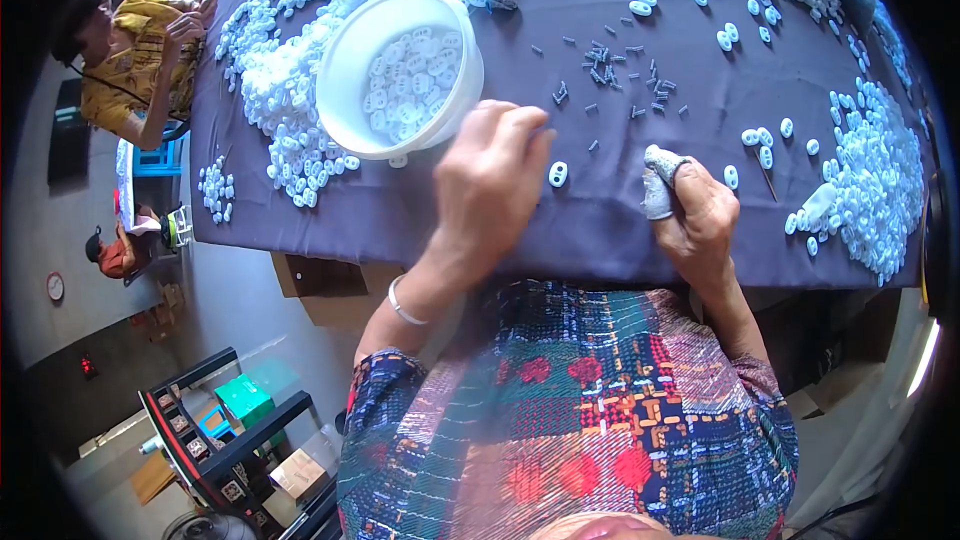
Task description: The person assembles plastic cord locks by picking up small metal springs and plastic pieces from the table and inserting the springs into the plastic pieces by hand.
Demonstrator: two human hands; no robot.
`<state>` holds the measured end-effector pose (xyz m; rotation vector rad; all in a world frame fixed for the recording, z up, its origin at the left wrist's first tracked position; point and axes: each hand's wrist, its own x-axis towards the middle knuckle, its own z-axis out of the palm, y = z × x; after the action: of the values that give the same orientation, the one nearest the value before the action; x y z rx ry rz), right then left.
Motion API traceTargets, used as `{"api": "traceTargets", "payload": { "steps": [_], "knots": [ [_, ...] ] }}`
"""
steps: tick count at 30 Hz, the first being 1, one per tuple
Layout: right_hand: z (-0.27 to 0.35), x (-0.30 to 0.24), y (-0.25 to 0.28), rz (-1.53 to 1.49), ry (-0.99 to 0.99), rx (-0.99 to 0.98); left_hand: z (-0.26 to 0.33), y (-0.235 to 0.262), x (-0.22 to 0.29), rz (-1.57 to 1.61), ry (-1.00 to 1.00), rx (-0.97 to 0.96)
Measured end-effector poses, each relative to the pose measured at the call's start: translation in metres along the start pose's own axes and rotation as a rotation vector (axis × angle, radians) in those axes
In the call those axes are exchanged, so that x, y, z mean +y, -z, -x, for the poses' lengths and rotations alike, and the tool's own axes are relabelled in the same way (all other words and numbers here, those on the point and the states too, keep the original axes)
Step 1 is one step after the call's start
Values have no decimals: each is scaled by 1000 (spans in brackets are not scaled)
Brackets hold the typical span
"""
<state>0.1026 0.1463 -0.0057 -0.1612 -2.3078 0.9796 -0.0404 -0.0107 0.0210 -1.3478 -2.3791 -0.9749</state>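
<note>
My left hand [490, 185] hovers palm down over the purple cloth, fingers curled near the white bowl [345, 70], which is tilted and holds several small white plastic pieces. One white piece [558, 174] lies just right of my fingertips. My right hand [700, 215] rests on the cloth with a grey-white wrap [658, 180] over its forefinger or thumb, fingers curled; whether it pinches anything is hidden. Small grey pins [615, 70] lie scattered beyond both hands.
The table under the purple cloth [600, 230] carries heaps of white pieces at left [290, 90], far top and right [880, 180]. A person in a yellow top [130, 50] sits at the far left end. Blue stool, shelving and boxes stand on the floor at left.
</note>
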Motion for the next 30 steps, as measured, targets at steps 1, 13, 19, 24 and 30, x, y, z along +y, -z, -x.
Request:
{"api": "traceTargets", "payload": {
  "steps": [1,13,19,24,30],
  "knots": [
    [1,1,-1,4,9,-5,-1,-11,-1,-1,0,0],
    [7,4,-3,-43,-2,-39,-20,-46,-11,-21,83,-199],
    [7,3,1,-56,-59,-63,-15,-38,-6,107,59,-155],
    [5,4,-1,-90,-38,-36,-21,-34,-12,13,97,-186],
    [6,4,0,-91,-43,-53,-19,-35,-11,15,35,-271]
  ]
}}
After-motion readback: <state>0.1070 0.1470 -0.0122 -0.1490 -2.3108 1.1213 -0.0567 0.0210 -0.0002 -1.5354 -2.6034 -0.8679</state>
